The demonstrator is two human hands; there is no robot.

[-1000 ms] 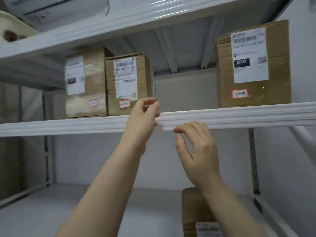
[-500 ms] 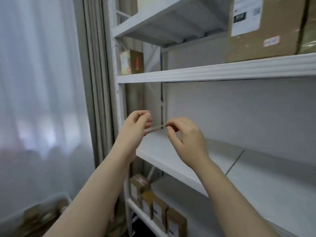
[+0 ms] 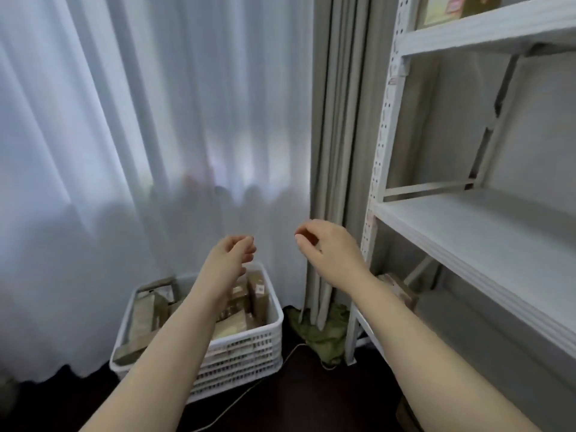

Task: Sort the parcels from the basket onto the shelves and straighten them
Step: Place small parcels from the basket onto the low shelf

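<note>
A white slatted basket (image 3: 249,347) stands on the dark floor at the lower middle, holding several brown cardboard parcels (image 3: 258,294). My left hand (image 3: 229,257) hovers above the basket with its fingers loosely curled and nothing in it. My right hand (image 3: 327,247) hangs in the air to the right of it, also empty with fingers curled. The white metal shelves (image 3: 467,232) rise on the right; the middle shelf board is bare. A parcel (image 3: 442,7) shows on the upper shelf at the top edge, and another parcel (image 3: 399,288) sits on the low shelf.
White sheer curtains (image 3: 140,135) cover the left and back. A grey drape (image 3: 336,120) hangs between curtain and shelf post. A green cloth (image 3: 324,335) lies on the floor by the post's foot. A thin white cable (image 3: 249,397) runs across the floor.
My view has swung left and down from the shelves to the curtains and the basket. Both hands have dropped from the shelf edge and now hang over the basket area.
</note>
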